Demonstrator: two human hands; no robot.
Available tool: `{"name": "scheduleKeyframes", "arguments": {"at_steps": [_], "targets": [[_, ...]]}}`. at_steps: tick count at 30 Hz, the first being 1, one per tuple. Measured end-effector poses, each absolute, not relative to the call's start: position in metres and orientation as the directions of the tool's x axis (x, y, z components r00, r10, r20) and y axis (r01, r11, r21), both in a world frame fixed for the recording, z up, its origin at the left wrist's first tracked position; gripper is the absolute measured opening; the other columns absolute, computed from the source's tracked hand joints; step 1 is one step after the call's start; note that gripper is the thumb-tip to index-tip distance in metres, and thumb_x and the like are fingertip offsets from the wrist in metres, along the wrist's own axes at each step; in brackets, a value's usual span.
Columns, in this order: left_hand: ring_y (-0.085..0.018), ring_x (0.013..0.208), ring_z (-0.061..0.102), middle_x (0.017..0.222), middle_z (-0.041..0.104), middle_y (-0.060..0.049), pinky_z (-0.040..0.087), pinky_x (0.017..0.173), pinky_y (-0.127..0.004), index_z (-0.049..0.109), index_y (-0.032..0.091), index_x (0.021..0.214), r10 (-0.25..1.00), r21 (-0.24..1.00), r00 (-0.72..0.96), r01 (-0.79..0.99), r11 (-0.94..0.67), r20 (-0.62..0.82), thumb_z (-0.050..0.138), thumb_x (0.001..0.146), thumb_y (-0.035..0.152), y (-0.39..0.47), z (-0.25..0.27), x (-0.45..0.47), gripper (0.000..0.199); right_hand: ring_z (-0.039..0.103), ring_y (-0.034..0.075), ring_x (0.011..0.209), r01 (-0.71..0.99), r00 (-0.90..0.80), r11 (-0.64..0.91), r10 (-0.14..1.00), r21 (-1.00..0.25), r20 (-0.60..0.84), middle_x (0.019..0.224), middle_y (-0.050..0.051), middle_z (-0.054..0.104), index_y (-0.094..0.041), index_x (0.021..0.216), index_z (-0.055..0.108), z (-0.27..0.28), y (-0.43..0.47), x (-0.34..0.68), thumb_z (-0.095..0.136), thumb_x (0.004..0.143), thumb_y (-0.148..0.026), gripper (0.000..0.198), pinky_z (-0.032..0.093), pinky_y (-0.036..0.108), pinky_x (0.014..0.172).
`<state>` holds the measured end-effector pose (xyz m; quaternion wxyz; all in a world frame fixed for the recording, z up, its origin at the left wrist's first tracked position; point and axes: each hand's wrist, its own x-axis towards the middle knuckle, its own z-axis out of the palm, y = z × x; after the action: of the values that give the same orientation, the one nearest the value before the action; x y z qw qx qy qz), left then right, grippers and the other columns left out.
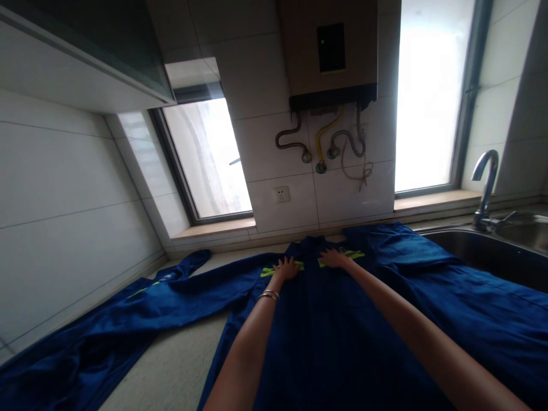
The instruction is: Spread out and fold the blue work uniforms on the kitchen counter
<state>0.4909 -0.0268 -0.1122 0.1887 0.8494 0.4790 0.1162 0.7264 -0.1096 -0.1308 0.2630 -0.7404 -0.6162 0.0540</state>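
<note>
A dark blue work jacket (pixel 312 319) with yellow-green strips across the chest lies spread on the counter, its collar toward the wall. My left hand (pixel 286 268), with bracelets at the wrist, rests flat on the left chest strip, fingers spread. On the other chest strip lies my right hand (pixel 334 258), palm down with fingers stretched out. Another blue garment (pixel 103 325) with a yellow-green strip lies at the left, the jacket's sleeve reaching over toward it. More blue cloth (pixel 462 285) extends to the right, beside the sink.
At the right stands a steel sink (pixel 449 242) with a chrome faucet (pixel 483 194). A water heater (pixel 334 51) with hoses hangs on the tiled wall above a socket (pixel 281 194). A cabinet (pixel 85 57) overhangs at upper left. Pale counter (pixel 180 365) shows between the garments.
</note>
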Motion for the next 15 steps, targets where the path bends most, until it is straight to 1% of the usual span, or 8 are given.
{"name": "scheduleKeyframes", "arguments": {"at_steps": [2,3,4,7,10,13,15], "targets": [[-0.045,0.135,0.018,0.149,0.025,-0.018,0.010,0.101,-0.069,0.031,0.020,0.143,0.835,0.247,0.551,0.808,-0.536,0.010,0.038,0.086,0.057,-0.028,-0.126,0.489,0.069,0.037,0.037,0.128,0.883,0.250,-0.142,0.949,-0.448,0.191,0.133,0.013,0.050,-0.026,0.118,0.061,-0.146,-0.113,0.724,0.060,0.080,-0.049,0.045,0.018,0.066,0.101],[-0.045,0.134,0.021,0.149,0.025,-0.018,0.013,0.100,-0.069,0.028,0.020,0.145,0.826,0.162,0.563,0.814,-0.558,0.017,0.032,0.087,0.059,-0.028,-0.130,0.489,0.070,0.037,0.037,0.127,0.879,0.261,-0.156,0.948,-0.451,0.181,0.133,0.013,0.050,-0.027,0.117,0.061,-0.150,-0.112,0.725,0.060,0.081,-0.049,0.043,0.017,0.066,0.101],[-0.045,0.133,0.023,0.149,0.026,-0.019,0.017,0.098,-0.069,0.025,0.020,0.146,0.821,0.103,0.570,0.815,-0.570,0.030,0.027,0.088,0.060,-0.028,-0.133,0.488,0.070,0.039,0.036,0.126,0.874,0.272,-0.164,0.945,-0.457,0.182,0.131,0.012,0.052,-0.026,0.116,0.062,-0.152,-0.111,0.726,0.059,0.082,-0.048,0.041,0.020,0.064,0.101],[-0.044,0.133,0.025,0.148,0.028,-0.019,0.023,0.098,-0.066,0.026,0.020,0.146,0.815,0.059,0.574,0.813,-0.579,0.081,0.022,0.089,0.059,-0.029,-0.139,0.487,0.069,0.049,0.027,0.116,0.846,0.334,-0.188,0.917,-0.500,0.220,0.123,0.010,0.056,-0.019,0.114,0.060,-0.145,-0.099,0.734,0.056,0.087,-0.041,0.035,0.034,0.054,0.099],[-0.042,0.132,0.027,0.148,0.029,-0.018,0.024,0.099,-0.064,0.028,0.021,0.145,0.809,0.047,0.574,0.811,-0.583,0.127,0.020,0.090,0.057,-0.032,-0.141,0.485,0.066,0.055,0.020,0.106,0.795,0.420,-0.212,0.868,-0.568,0.264,0.120,0.008,0.055,-0.016,0.117,0.055,-0.134,-0.079,0.740,0.053,0.091,-0.036,0.033,0.046,0.043,0.091],[-0.042,0.132,0.027,0.147,0.031,-0.017,0.025,0.099,-0.063,0.029,0.021,0.144,0.809,0.040,0.570,0.814,-0.580,0.141,0.019,0.090,0.056,-0.035,-0.141,0.483,0.065,0.059,0.017,0.093,0.749,0.454,-0.202,0.850,-0.631,0.268,0.112,0.007,0.058,-0.015,0.119,0.053,-0.127,-0.057,0.735,0.053,0.092,-0.035,0.034,0.052,0.037,0.080],[-0.041,0.133,0.027,0.147,0.031,-0.016,0.024,0.100,-0.063,0.028,0.021,0.144,0.810,0.025,0.569,0.816,-0.578,0.145,0.018,0.091,0.056,-0.036,-0.141,0.483,0.064,0.060,0.017,0.090,0.741,0.446,-0.171,0.849,-0.649,0.285,0.109,0.007,0.059,-0.015,0.120,0.052,-0.125,-0.045,0.726,0.053,0.091,-0.034,0.034,0.053,0.036,0.077]]}}
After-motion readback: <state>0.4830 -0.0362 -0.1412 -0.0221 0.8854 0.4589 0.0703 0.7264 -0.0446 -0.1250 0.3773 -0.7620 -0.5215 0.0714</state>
